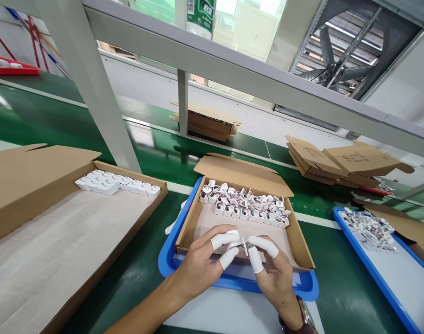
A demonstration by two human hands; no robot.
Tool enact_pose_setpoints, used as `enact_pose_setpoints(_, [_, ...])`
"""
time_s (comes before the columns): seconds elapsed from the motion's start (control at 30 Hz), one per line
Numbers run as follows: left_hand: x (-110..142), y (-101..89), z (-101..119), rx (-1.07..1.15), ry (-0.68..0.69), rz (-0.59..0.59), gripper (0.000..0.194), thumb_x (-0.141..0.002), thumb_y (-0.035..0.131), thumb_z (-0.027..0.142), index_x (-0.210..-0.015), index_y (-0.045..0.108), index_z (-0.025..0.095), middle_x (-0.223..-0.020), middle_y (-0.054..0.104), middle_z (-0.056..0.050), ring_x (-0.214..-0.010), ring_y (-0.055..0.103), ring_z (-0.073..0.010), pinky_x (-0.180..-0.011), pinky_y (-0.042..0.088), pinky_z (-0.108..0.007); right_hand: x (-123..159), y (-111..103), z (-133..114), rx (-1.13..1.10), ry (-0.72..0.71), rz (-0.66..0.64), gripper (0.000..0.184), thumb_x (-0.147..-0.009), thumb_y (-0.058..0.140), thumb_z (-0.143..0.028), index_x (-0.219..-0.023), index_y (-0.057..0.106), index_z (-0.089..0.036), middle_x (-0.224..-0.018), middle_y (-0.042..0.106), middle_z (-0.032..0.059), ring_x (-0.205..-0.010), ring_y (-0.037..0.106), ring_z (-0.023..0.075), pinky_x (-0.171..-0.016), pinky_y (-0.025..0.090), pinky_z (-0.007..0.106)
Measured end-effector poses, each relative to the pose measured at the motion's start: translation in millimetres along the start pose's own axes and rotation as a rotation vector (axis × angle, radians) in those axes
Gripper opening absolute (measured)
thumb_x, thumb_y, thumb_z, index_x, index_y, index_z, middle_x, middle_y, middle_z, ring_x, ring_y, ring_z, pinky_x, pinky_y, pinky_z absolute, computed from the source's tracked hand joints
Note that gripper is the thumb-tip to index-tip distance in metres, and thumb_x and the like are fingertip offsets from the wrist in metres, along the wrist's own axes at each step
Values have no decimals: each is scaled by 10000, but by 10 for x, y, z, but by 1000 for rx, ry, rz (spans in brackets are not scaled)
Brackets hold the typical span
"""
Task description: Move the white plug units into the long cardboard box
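White finger cots cover the thumb and index finger of my left hand [206,260] and of my right hand [272,269]. Between my left fingers is a small white plastic housing [234,235]. My right thumb and finger pinch a thin white cover piece [245,247] right beside it; a small dark or metallic bit shows at their fingertips. Whether the two pieces are joined is unclear. Both hands are above the front of an open cardboard box [304,248]. In its back part stand rows of white housings [244,212] with wires and loose white covers.
The box sits on a blue tray [166,260]. To the left, a larger cardboard box [128,241] holds white housings [104,182] in rows. At right, another blue tray [375,278] carries piled white wired parts [370,227]. A grey metal frame [232,60] crosses above the green bench.
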State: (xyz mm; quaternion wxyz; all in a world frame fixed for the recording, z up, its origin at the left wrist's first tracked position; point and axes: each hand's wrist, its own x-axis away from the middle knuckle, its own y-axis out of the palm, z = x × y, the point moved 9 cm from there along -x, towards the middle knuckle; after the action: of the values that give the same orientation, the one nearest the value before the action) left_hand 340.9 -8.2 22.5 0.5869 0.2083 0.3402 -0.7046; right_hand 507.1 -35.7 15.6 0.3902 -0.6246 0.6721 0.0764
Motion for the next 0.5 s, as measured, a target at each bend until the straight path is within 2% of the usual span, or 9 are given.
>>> enact_pose_setpoints(0.17, [0, -7, 3, -30, 4, 21, 286, -900, 618, 54, -1129, 694, 207, -1135, 740, -96, -987, 744, -189, -799, 656, -251, -89, -8, -264, 67, -227, -103, 565, -900, 561, 11, -1386, 558, -277, -1102, 680, 113, -961, 683, 238, -777, 602, 404])
enact_pose_setpoints(0.27, [11, 12, -6, -27, -4, 13, 260, -903, 612, 51, -1097, 699, 201, -1134, 735, -104, -963, 746, -188, -768, 659, -243, -76, 45, -342, 123, -311, -198, 624, -893, 528, 30, -1430, 512, -288, -1119, 689, 123, -971, 691, 244, -773, 621, 402])
enact_pose_setpoints(0.5, [30, 33, -32, 4, -11, 5, 276, -898, 625, 41, -1117, 691, 195, -1150, 723, -101, -980, 737, -179, -789, 654, -235, -59, 55, -330, 180, -365, -200, 685, -866, 512, 56, -1472, 473, -262, -1039, 687, 126, -878, 677, 231, -689, 620, 381])
